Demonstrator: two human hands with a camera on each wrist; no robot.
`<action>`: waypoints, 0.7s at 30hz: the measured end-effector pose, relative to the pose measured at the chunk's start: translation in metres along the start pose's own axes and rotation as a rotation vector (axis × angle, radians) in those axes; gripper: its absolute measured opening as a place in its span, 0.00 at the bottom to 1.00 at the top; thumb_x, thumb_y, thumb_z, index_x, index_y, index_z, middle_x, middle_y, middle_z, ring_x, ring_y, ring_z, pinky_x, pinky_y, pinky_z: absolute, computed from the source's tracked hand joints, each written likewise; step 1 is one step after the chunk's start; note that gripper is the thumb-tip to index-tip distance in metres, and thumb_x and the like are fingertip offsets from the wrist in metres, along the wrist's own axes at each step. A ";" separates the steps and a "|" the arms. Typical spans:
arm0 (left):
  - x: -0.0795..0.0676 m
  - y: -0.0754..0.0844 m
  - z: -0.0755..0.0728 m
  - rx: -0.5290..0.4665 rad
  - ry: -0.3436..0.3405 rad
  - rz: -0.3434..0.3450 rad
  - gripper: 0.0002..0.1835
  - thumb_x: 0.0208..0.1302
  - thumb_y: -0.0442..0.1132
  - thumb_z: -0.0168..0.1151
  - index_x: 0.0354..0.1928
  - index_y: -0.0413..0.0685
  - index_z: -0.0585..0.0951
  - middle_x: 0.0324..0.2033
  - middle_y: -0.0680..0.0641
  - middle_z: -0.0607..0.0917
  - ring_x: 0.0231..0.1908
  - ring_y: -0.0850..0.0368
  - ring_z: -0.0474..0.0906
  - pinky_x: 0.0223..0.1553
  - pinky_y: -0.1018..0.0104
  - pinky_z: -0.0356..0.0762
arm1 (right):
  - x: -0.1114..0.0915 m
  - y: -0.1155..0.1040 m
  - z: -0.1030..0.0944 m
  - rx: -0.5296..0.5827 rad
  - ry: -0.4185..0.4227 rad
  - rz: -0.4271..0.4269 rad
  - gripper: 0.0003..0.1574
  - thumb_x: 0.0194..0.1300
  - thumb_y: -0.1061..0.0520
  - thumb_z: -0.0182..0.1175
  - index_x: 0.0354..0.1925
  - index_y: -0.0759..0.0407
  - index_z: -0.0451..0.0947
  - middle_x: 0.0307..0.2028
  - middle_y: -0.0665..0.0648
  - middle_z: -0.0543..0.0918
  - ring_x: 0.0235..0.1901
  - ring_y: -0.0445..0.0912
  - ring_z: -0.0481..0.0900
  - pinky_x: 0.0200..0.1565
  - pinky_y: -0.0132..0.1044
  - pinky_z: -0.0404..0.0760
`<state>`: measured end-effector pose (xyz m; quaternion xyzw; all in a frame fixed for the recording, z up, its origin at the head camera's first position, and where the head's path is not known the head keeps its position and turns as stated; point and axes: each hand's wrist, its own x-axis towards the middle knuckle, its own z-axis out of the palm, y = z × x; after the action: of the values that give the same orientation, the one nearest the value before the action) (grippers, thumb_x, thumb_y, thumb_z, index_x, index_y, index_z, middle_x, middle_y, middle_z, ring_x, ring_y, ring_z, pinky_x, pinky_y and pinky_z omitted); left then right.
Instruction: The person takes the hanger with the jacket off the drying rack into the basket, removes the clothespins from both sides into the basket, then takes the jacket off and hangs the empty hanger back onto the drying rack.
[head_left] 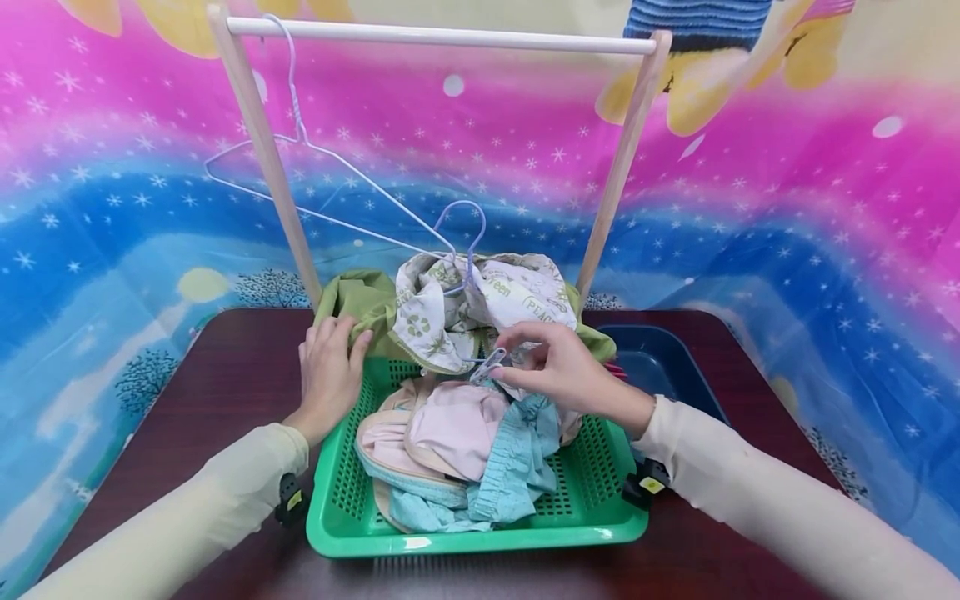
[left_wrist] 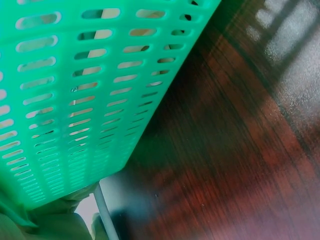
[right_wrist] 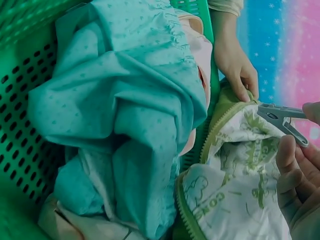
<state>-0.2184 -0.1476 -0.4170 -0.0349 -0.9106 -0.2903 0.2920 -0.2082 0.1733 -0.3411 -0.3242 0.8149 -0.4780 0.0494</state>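
In the head view, my right hand (head_left: 558, 367) pinches a grey clothespin (head_left: 489, 365) between thumb and fingers. The right wrist view shows the clothespin (right_wrist: 281, 119) at the edge of a green zippered garment (right_wrist: 220, 120) with a white printed lining. That garment (head_left: 360, 304) lies over the basket's far rim, its lining (head_left: 517, 292) turned outward around a lilac hanger (head_left: 480, 225). My left hand (head_left: 330, 375) grips its left side, thumb and fingertips on the green cloth. Pink clothing (head_left: 457, 425) and a teal ruffled garment (head_left: 525, 467) fill the green basket (head_left: 480, 546) below.
A wooden rack with a white bar (head_left: 442, 35) stands behind the basket. Another lilac hanger (head_left: 337, 158) hangs at its left end. A dark blue tray (head_left: 667, 358) sits at the right on the dark red table (head_left: 202, 392). A patterned cloth backdrop (head_left: 847, 208) surrounds it.
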 end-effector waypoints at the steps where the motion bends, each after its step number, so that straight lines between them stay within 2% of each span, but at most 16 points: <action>1: 0.000 0.000 0.000 0.000 0.000 -0.001 0.14 0.78 0.46 0.53 0.49 0.42 0.78 0.45 0.37 0.77 0.47 0.37 0.68 0.50 0.42 0.61 | -0.001 0.001 -0.002 0.003 0.000 -0.002 0.19 0.65 0.60 0.69 0.54 0.60 0.81 0.47 0.62 0.84 0.16 0.40 0.71 0.20 0.35 0.71; 3: 0.000 0.000 0.000 0.001 -0.002 -0.004 0.13 0.78 0.46 0.53 0.49 0.42 0.78 0.44 0.37 0.77 0.47 0.37 0.68 0.50 0.42 0.61 | -0.004 0.003 -0.005 0.005 0.000 -0.006 0.19 0.66 0.61 0.68 0.54 0.59 0.81 0.46 0.62 0.84 0.15 0.40 0.69 0.19 0.36 0.70; 6: 0.000 0.000 0.000 0.002 -0.002 -0.006 0.13 0.77 0.45 0.53 0.49 0.42 0.78 0.44 0.37 0.77 0.47 0.37 0.68 0.50 0.42 0.61 | -0.008 0.004 -0.009 0.006 -0.003 0.005 0.19 0.66 0.62 0.67 0.55 0.60 0.80 0.48 0.63 0.83 0.15 0.46 0.72 0.21 0.36 0.73; 9: 0.000 0.000 0.000 0.001 -0.001 -0.006 0.13 0.77 0.45 0.53 0.49 0.42 0.78 0.44 0.37 0.77 0.46 0.37 0.68 0.49 0.42 0.61 | -0.013 0.005 -0.014 0.004 0.003 0.011 0.20 0.66 0.62 0.66 0.56 0.62 0.80 0.50 0.64 0.83 0.18 0.47 0.76 0.22 0.37 0.75; 13: 0.000 0.001 0.000 -0.003 -0.005 -0.004 0.14 0.77 0.46 0.53 0.50 0.42 0.78 0.44 0.37 0.77 0.46 0.37 0.67 0.50 0.42 0.61 | -0.019 0.011 -0.021 -0.017 0.027 0.004 0.20 0.66 0.62 0.66 0.56 0.62 0.80 0.48 0.64 0.83 0.18 0.41 0.78 0.20 0.38 0.75; 18: 0.001 0.000 0.000 -0.003 -0.002 -0.003 0.14 0.77 0.46 0.53 0.50 0.42 0.78 0.44 0.37 0.77 0.47 0.36 0.68 0.50 0.42 0.61 | -0.024 0.018 -0.029 -0.055 0.045 0.002 0.19 0.66 0.62 0.66 0.55 0.61 0.80 0.49 0.64 0.83 0.19 0.46 0.79 0.19 0.38 0.74; 21: 0.001 0.000 0.000 -0.002 -0.001 -0.003 0.14 0.77 0.46 0.53 0.50 0.42 0.78 0.45 0.37 0.77 0.47 0.36 0.68 0.50 0.42 0.61 | -0.027 0.020 -0.033 -0.059 0.041 -0.006 0.19 0.67 0.63 0.66 0.55 0.63 0.80 0.44 0.67 0.84 0.17 0.48 0.77 0.19 0.37 0.72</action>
<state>-0.2187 -0.1475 -0.4161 -0.0341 -0.9105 -0.2918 0.2911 -0.2094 0.2204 -0.3461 -0.3179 0.8286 -0.4603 0.0215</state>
